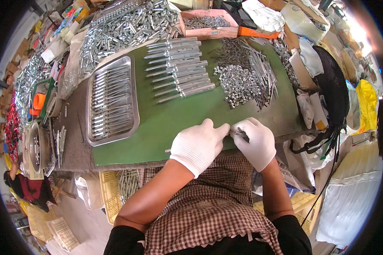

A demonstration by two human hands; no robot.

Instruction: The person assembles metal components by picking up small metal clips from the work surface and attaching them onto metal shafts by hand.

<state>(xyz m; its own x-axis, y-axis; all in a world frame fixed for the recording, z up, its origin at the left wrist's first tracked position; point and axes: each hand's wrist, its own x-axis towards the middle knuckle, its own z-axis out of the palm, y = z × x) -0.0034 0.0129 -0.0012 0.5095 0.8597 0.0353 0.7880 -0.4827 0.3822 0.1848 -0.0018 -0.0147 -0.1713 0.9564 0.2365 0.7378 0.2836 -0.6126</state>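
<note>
Gripping a thin metal rod [168, 151] in the curled left hand [198, 142], with one end out beside the wrist. Pinching a small metal piece [239, 133] in the right hand [256, 140], close by the left fingertips [225, 128]. Left of the checked apron [217, 216], see a yellow crate [110, 195] with loose rods [128, 182]. Farther off, see a steel tray [135, 102] bearing slender assemblies [112, 102] in a row, then a pink box [210, 33] of small parts [204, 22].

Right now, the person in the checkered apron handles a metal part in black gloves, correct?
Not black: the head view shows white gloves on the left hand and right hand handling the metal part. The checkered apron is as you say.
</note>
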